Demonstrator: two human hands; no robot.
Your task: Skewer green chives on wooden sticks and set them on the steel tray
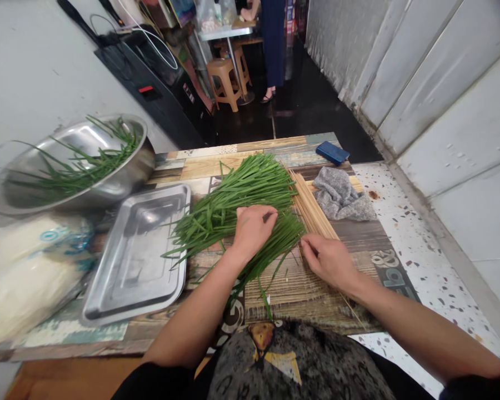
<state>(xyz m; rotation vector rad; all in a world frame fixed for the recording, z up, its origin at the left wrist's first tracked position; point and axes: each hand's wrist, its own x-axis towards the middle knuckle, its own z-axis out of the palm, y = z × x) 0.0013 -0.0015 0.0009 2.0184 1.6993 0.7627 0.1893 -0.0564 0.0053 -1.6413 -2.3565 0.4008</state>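
Observation:
A large heap of green garlic chives (254, 178) lies across the patterned wooden table. My left hand (253, 229) rests on the chives at the heap's near side, its fingers curled in against some of them; the fingertips are partly hidden. My right hand (329, 261) is closed, just right of the chives' cut ends and at the near end of a bundle of thin bamboo skewers (312, 208). One thin skewer (353, 311) passes beneath this hand and sticks out toward me, seemingly held in the fingers. A few loose chive blades lie nearer my body.
Left of the heap is a shallow metal tray (135, 278). Beyond it stands a steel bowl (145, 150) with more chives. Bagged white food (33, 278) sits front left. A grey cloth (341, 194) and blue box (332, 153) lie right. Another person (273, 50) stands at a far table.

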